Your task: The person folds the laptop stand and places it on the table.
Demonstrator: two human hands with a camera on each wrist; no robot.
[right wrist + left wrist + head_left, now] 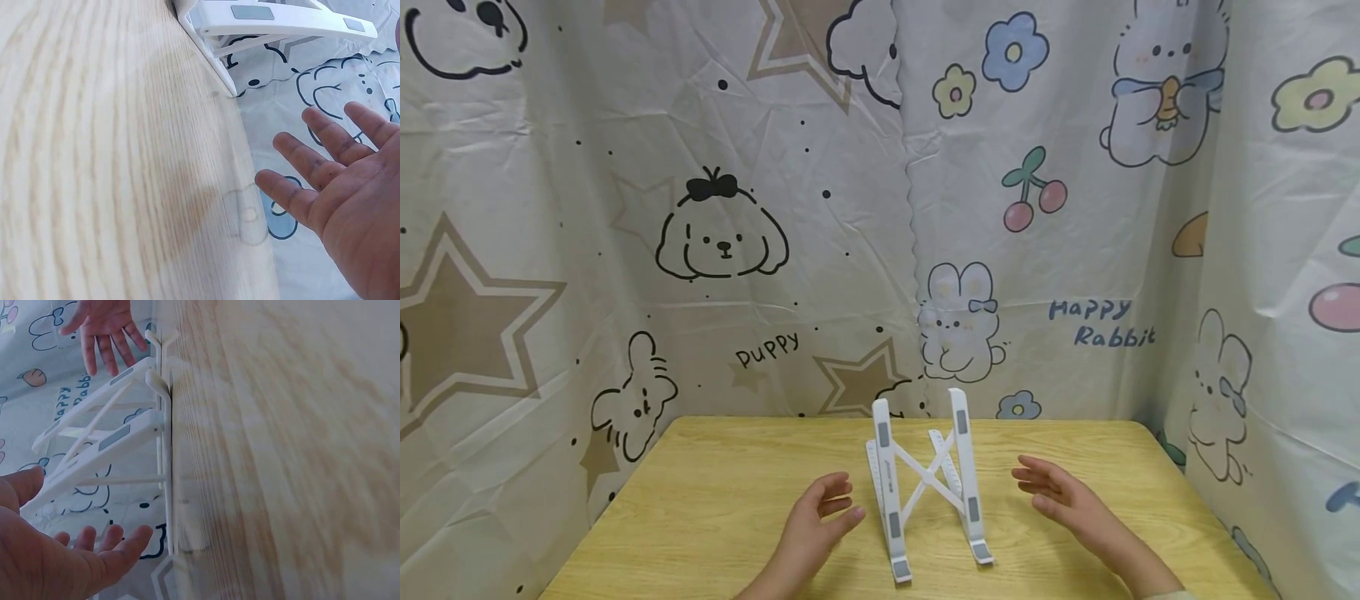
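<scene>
A white folding laptop stand point(929, 477) with grey pads stands unfolded on the wooden table, its two arms joined by an X-shaped brace. To its left is my left hand point(811, 527), fingers spread and a little bent, holding nothing. My right hand point(1071, 506) hovers on the other side, apart from the stand, with fingers relaxed. In the left wrist view the stand point(112, 440) rises between both hands, its lower hooks towards the table. The right wrist view shows my open palm point(369, 194) beside one arm of the stand point(281, 19).
The light wooden table point(715, 492) spreads under both hands. A cartoon-printed curtain point(850, 250) hangs behind it and along both sides, close to the table's edges.
</scene>
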